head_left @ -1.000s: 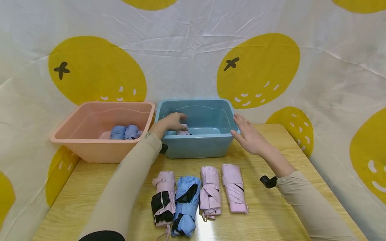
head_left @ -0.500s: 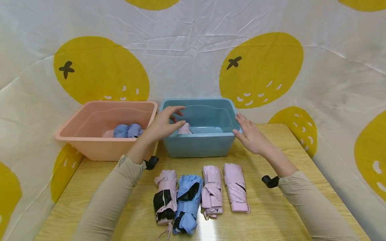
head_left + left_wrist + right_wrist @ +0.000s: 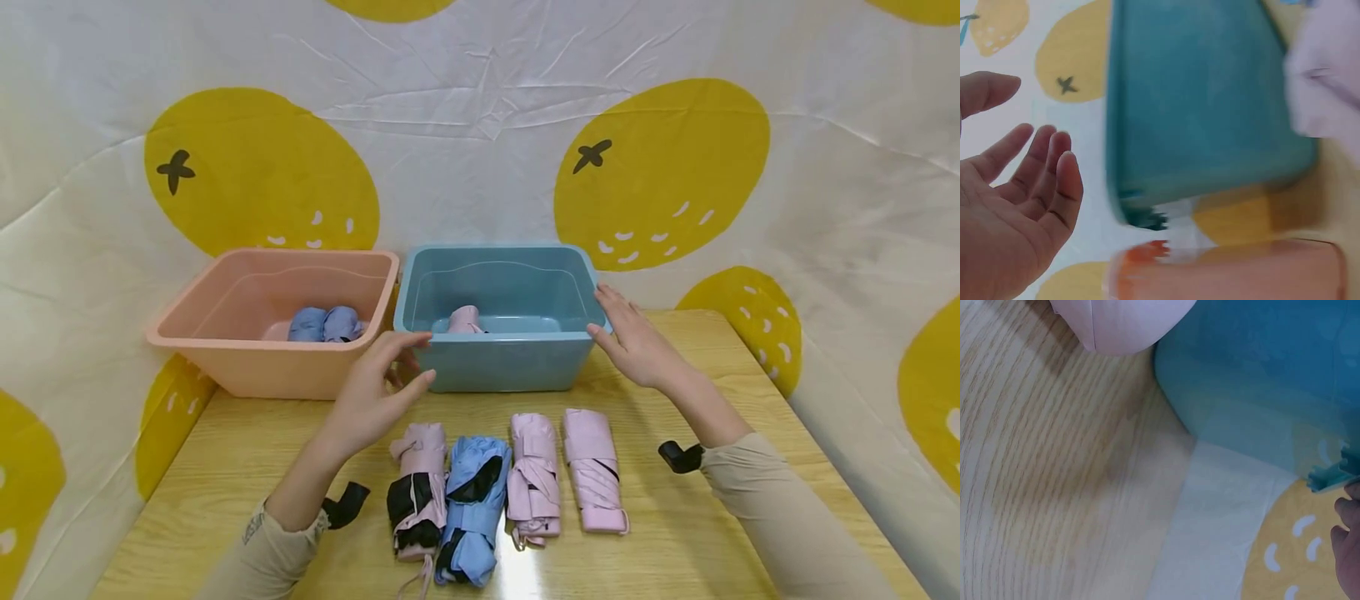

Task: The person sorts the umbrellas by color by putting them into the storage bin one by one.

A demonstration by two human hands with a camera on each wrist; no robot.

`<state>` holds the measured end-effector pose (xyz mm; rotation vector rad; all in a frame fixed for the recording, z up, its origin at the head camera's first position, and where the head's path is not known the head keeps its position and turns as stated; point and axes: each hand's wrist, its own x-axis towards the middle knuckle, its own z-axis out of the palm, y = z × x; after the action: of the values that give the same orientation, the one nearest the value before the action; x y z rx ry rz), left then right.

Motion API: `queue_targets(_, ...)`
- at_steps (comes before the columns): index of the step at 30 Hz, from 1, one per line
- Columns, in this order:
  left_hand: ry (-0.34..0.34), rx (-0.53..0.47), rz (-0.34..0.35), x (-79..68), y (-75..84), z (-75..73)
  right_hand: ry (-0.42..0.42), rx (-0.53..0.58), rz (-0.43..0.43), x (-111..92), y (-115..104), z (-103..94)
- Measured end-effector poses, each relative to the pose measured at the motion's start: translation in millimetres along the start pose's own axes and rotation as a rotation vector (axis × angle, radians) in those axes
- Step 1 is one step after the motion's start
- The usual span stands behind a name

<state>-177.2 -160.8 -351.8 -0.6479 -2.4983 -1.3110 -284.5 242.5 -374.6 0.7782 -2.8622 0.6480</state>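
My left hand (image 3: pixel 375 396) is in the air in front of the gap between the two bins, fingers loosely bent and nothing in them; its palm (image 3: pixel 1007 219) shows in the left wrist view. At the right rim of the blue bin (image 3: pixel 502 365), my right hand (image 3: pixel 637 346) rests with its fingers extended. One rolled pink umbrella (image 3: pixel 464 319) lies inside that bin. On the table before me lie a pink umbrella with black showing (image 3: pixel 417 458), a blue umbrella (image 3: pixel 474 512) and two more pink umbrellas, one left (image 3: pixel 534 479) and one right (image 3: pixel 592 471).
Left of the blue bin stands a pink bin (image 3: pixel 277 371) holding two rolled blue umbrellas (image 3: pixel 307 325). Both bins sit at the back of the wooden table (image 3: pixel 675 542), against a white cloth (image 3: pixel 465 167) printed with yellow fruit.
My left hand has drawn back out of the blue bin toward me and to the left, leaving the pink umbrella inside. My right hand has stayed at the bin's rim.
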Motion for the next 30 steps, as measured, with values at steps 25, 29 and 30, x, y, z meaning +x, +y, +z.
queue_targets(25, -0.504, 0.223, -0.325, -58.7, -61.3, 31.9, 0.001, -0.002, 0.001, 0.3, 1.0, 1.5)
queue_targets(29, -0.502, 0.155, -0.362, -56.5, -64.9, 36.5, 0.005, -0.010, 0.003, 0.1, 1.3, 1.5)
queue_targets(30, -0.497, 0.135, -0.365, -55.6, -65.6, 37.3, 0.005, -0.009, 0.004, -0.1, 1.3, 1.1)
